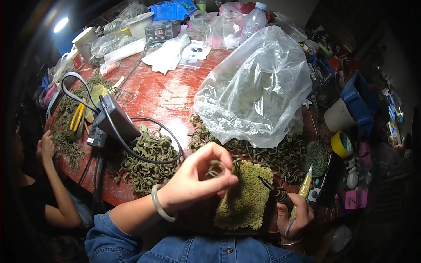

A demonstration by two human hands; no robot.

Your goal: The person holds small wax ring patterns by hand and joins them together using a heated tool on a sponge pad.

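Between the thumb and fingers of my left hand [206,173] is a small, curled grey-green piece [215,168], partly covered by the fingers. Beneath and beside that hand lies a rough yellow-green mat [247,197] at the table's front edge. My right hand [296,217] is closed round a black pen-like tool [274,189], its thin tip pointing up and left over the mat. A yellow pointed tube [305,184] also rises from this hand, nozzle up. Heaps of similar curled pieces [151,162] lie left of the mat, and more curled pieces [287,153] lie behind it.
A large clear plastic bag [258,87] stands behind the mat. At left are a dark box with cables [116,118] and yellow-handled pliers [77,116]. Yellow tape [342,144] and blue bins [357,103] stand right. Another person's hand [45,147] rests at the left edge.
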